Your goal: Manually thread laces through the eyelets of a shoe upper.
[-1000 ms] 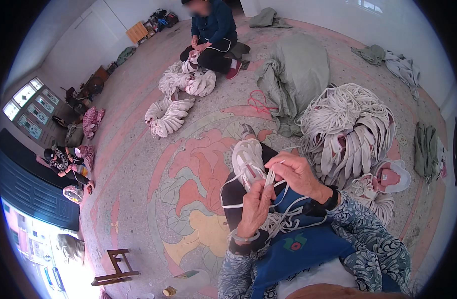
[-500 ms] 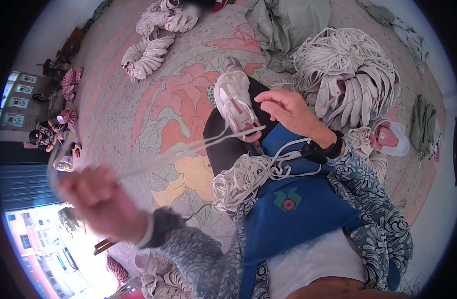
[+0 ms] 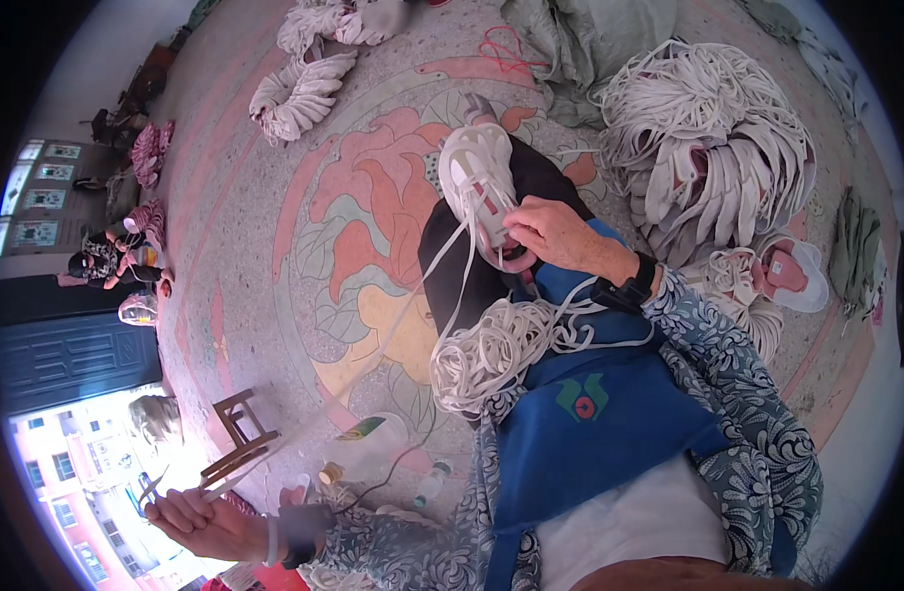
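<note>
A white, grey and pink sneaker [image 3: 479, 177] rests on my dark-trousered knee, toe pointing away. My right hand [image 3: 560, 234] is closed at its tongue and eyelets, gripping the edge near the opening. Far out at the lower left, my left hand [image 3: 201, 527] is closed around a pale shoelace [image 3: 393, 330], whose loose tip sticks out past the fingers. The lace stretches from the sneaker's eyelets to that hand, and another strand hangs down beside it. On my lap, over a blue apron [image 3: 610, 433], lies a bundle of white laces [image 3: 491, 355].
A big heap of white laces and sneaker pieces [image 3: 713, 148] lies on the right, with loose pieces [image 3: 792, 271] below it. A wooden stool [image 3: 237, 433], a large bottle [image 3: 373, 443] and a small bottle [image 3: 433, 485] stand at lower left. Another person [image 3: 107, 258] sits far left.
My left hand has swung down and further out, drawing the lace longer. My right hand has moved from above onto the sneaker's tongue and closed there. The view has shifted slightly.
</note>
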`<state>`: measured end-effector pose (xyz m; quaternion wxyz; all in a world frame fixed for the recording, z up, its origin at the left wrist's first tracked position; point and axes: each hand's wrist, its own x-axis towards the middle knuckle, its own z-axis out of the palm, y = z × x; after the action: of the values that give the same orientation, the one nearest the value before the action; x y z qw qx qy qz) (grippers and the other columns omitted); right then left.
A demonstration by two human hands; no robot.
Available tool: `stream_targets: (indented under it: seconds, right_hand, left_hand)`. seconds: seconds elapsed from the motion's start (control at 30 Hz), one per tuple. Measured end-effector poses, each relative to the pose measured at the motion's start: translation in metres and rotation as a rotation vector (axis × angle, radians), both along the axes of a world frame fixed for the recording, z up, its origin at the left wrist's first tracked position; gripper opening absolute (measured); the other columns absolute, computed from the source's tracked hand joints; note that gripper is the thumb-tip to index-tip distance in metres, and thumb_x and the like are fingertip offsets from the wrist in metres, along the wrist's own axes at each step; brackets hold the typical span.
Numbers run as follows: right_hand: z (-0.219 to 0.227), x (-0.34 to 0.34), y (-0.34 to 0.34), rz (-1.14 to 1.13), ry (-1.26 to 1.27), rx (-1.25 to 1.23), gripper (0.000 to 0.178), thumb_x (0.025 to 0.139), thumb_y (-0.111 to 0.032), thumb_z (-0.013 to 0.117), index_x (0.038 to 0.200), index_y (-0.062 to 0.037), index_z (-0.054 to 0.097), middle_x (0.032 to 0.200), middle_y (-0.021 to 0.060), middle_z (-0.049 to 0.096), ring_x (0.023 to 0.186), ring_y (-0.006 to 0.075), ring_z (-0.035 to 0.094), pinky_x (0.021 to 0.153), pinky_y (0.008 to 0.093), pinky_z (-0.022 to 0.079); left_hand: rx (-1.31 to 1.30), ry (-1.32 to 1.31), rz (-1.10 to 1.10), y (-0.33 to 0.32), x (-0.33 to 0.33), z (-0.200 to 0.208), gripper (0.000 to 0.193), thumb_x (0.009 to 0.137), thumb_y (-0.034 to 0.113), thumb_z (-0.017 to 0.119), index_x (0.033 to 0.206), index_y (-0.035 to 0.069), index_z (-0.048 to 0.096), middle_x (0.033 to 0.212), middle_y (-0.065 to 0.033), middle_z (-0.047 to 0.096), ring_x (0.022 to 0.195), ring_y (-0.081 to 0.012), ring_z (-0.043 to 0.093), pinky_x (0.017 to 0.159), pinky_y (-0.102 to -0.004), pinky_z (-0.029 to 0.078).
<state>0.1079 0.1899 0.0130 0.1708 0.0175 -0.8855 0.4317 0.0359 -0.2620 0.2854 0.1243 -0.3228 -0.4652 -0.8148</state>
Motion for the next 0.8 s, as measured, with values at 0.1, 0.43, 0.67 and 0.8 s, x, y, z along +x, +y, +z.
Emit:
stream_targets:
  seconds: [0.1,0.43,0.67,0.8]
  right_hand:
    - [-0.003,-0.003,0.002,-0.035,-0.007,0.042,0.015,0.082,-0.01,0.056,0.094,-0.0018,0.062,0.082,0.0115,0.055,0.074,0.0298,0.057,0.067,0.0348,0.047]
    - [-0.022,-0.037,-0.017,-0.119,-0.032,0.187,0.022,0.078,-0.011,0.06,0.1,-0.008,0.06,0.096,0.0095,0.052,0.078,0.0296,0.059,0.066,0.0366,0.05]
    - [-0.024,-0.052,-0.015,-0.199,-0.119,0.3,0.024,0.077,-0.012,0.061,0.1,-0.0094,0.057,0.101,0.0094,0.05,0.078,0.0303,0.06,0.064,0.0385,0.051]
    - [-0.032,-0.061,-0.012,-0.184,-0.09,0.349,0.01,0.079,-0.011,0.058,0.088,-0.0075,0.058,0.1,0.006,0.051,0.077,0.0294,0.059,0.064,0.0374,0.05]
  left_hand:
    - [0.106,-0.06,-0.109,-0.014,0.011,0.017,0.015,0.097,0.011,0.035,0.092,0.0,0.044,0.058,0.0031,0.028,0.048,-0.0066,0.022,0.042,-0.0237,0.021]
    - [-0.448,0.008,0.481,-0.127,-0.032,-0.038,0.012,0.091,0.009,0.041,0.099,0.001,0.046,0.062,-0.0007,0.041,0.051,-0.008,0.035,0.045,-0.0236,0.03]
    - [-0.919,-0.035,1.058,-0.174,-0.013,-0.098,0.023,0.089,0.008,0.044,0.11,0.002,0.046,0.064,0.0001,0.043,0.049,-0.0053,0.032,0.041,-0.0206,0.025]
    - [-1.224,-0.066,1.352,-0.194,0.007,-0.122,0.03,0.087,0.007,0.046,0.117,0.002,0.045,0.066,0.0006,0.044,0.047,-0.0038,0.03,0.039,-0.0188,0.022]
